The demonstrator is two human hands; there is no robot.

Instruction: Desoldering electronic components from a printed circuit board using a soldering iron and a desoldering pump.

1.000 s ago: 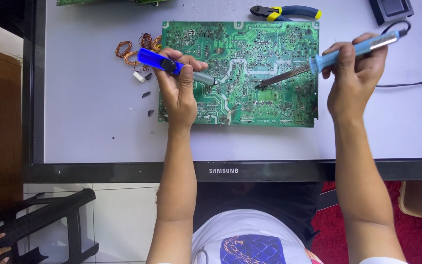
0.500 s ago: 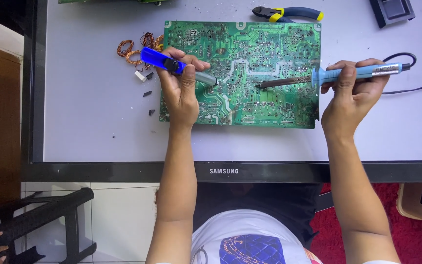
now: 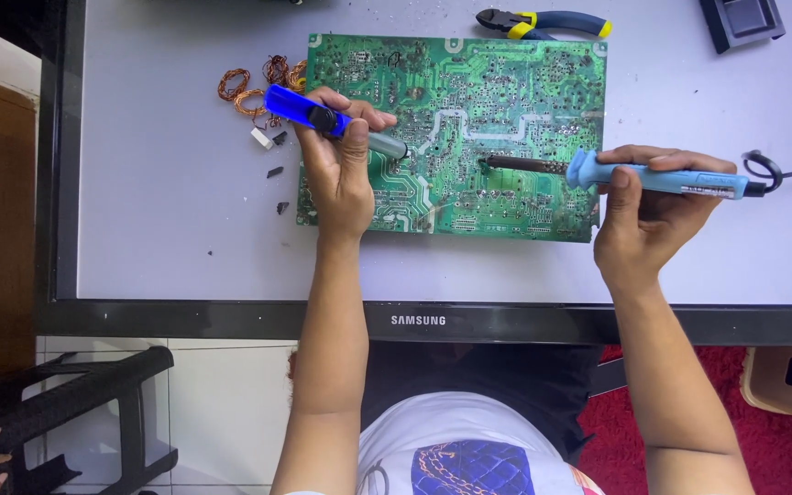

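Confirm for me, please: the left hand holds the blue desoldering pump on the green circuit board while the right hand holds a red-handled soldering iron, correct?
Not quite. In the head view the soldering iron in the right hand has a light blue handle, not red. The left hand does hold the blue desoldering pump on the green circuit board.

Left hand point(image 3: 339, 174) holds a blue desoldering pump point(image 3: 323, 119), right hand point(image 3: 648, 215) a soldering iron point(image 3: 634, 174), over a green circuit board point(image 3: 497, 82).

The circuit board point(image 3: 469, 110) lies on the counter point(image 3: 158, 229). Wire coils point(image 3: 249, 82) sit just left of it, pliers point(image 3: 543, 22) behind it, and a stool point(image 3: 75, 403) stands lower left.
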